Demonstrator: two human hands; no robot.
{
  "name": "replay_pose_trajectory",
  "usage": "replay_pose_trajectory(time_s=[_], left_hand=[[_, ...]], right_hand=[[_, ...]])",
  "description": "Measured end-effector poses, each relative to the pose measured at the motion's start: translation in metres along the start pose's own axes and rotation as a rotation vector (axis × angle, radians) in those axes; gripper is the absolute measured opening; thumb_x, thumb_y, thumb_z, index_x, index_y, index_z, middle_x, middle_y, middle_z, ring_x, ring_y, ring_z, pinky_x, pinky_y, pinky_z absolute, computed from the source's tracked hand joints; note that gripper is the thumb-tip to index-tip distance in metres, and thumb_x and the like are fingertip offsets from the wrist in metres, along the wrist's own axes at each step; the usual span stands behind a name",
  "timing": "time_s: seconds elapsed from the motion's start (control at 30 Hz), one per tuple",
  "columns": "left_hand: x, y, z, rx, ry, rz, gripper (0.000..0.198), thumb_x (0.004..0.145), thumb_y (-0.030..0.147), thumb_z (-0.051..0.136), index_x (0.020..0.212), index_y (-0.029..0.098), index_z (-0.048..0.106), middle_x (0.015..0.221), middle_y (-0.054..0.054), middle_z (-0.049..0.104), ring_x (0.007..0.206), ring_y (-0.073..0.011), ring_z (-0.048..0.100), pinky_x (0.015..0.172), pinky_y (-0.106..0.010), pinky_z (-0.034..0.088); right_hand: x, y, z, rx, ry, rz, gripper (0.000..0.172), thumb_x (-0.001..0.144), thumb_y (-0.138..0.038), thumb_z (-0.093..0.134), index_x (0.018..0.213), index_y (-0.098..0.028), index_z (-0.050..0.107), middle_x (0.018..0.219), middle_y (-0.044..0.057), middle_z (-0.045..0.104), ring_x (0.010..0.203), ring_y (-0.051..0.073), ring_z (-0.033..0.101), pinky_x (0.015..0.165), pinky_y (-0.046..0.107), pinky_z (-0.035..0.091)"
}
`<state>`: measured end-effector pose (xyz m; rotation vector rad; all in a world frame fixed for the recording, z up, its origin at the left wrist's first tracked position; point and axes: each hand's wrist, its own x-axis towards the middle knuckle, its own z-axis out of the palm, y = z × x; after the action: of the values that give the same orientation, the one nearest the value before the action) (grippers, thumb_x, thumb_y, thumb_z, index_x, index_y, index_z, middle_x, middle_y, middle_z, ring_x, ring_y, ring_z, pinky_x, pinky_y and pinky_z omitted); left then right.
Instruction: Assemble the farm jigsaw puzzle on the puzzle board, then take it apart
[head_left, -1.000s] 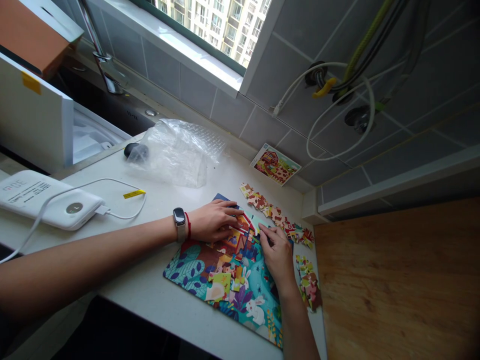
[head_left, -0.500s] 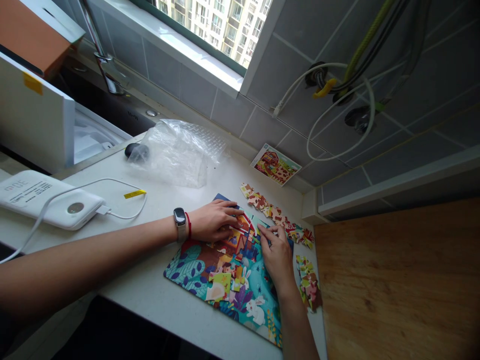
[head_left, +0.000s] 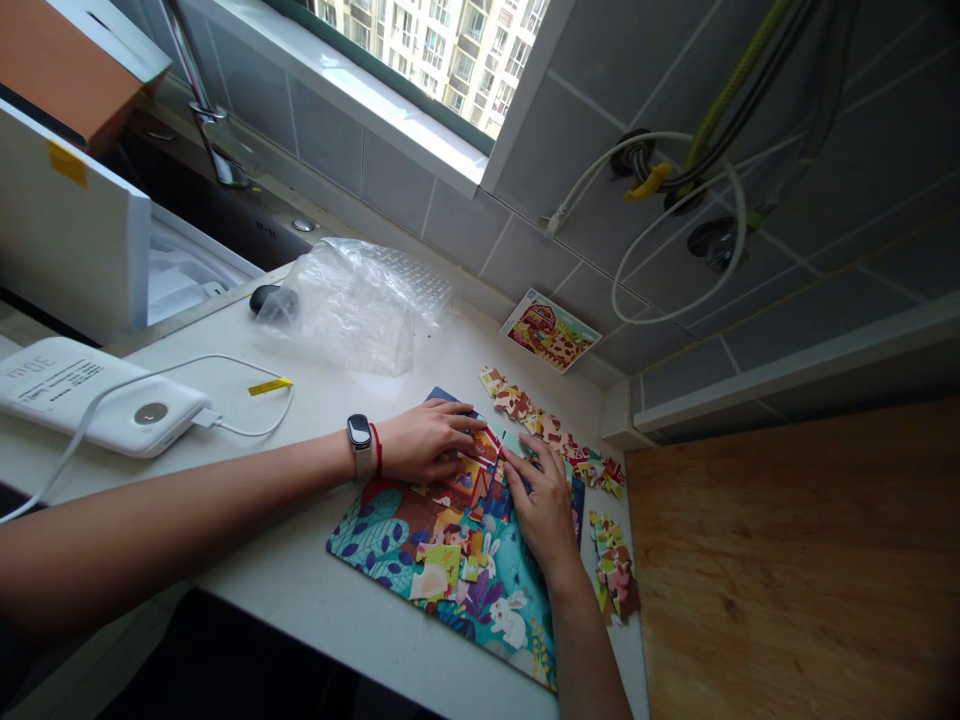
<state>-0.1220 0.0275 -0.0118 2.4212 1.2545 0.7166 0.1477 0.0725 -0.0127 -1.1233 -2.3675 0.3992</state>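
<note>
1 colourful puzzle board [head_left: 379, 540] lay flat on the white tabletop [head_left: 277, 560], sitting at an angle, with a bit of assembled picture showing a white rabbit near the bottom edge. A yellow-green piece [head_left: 435, 572] was on the board too, towards the near side.

The left hand [head_left: 427, 440] rested palm down over the upper left of the board, fingers a little apart and touching the picture. The right hand [head_left: 544, 500] was on the other side, fingertips down by a red and white bit; its thumb and index tips were close together, but I couldn't tell if they were pinching a piece.

Just past the board ran a row of loose pieces [head_left: 544, 425], with a smaller bunch [head_left: 617, 575] on the right. A picture card [head_left: 551, 330] leaned on the wall behind.

Further left: a crumpled clear plastic bag [head_left: 352, 310], partly over something black and rounded [head_left: 262, 298], then a white power bank [head_left: 97, 395] with a white cable [head_left: 247, 435] plugged in.
</note>
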Motion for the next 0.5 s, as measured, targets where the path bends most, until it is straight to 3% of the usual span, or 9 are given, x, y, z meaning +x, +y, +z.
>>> replay_pose_trajectory(time_s=[0.5], left_hand=[[0.0001,-0.001,-0.0012,0.0,0.01,0.029,0.03,0.095,0.029,0.071,0.124,0.03,0.079,0.151,-0.007,0.064,0.143,-0.038,0.054,0.117,-0.055,0.047]], right_hand=[[0.0028,-0.0015,0.0014,0.064,-0.049,0.023,0.031,0.101,-0.027,0.058,0.122,-0.028,0.081,0.141,0.007,0.073,0.137,0.03,0.061,0.119,0.057,0.047]])
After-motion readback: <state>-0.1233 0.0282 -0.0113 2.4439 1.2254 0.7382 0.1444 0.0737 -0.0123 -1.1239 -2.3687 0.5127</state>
